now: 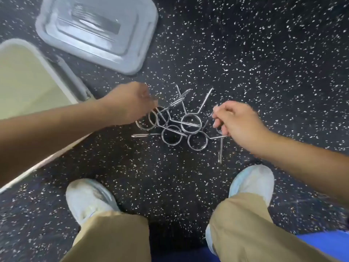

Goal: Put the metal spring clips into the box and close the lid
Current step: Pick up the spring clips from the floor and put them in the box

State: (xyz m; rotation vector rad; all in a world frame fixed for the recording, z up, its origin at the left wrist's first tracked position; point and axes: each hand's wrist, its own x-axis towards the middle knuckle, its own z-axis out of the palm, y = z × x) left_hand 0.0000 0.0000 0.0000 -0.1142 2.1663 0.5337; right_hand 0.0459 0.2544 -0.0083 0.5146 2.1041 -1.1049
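Lying at far left, one open box (pixel 28 80): pale rim, yellowish inside, nothing seen in the part that shows; the frame edge cuts off its left side. One grey lid (pixel 98 31), off the box, flat on the floor (pixel 264 63) just beyond the box's right rim, blurred.

Spring clips (pixel 175 121): one tangled heap of bright metal rings with long straight legs, on the floor at centre, right of the box and near the lid's closest corner. None in the box that can be seen. One clip (pixel 220 150) hangs at the heap's right edge, leg pointing toward the person.

Floor: dark, flecked white, bare to the right and beyond the heap; bare strip between heap and shoes (pixel 88 199). Two pale shoes and tan trouser legs (pixel 245 227) at the bottom edge, heap lying ahead between them.

Left hand (pixel 130 103): forearm crossing over the box's near corner, fingers curled down onto the heap's left side, touching the rings; whether it grips one I cannot tell, blurred.

Right hand (pixel 238 123): reached in from the right, fingers closed around the ring of the hanging clip at the heap's right edge.
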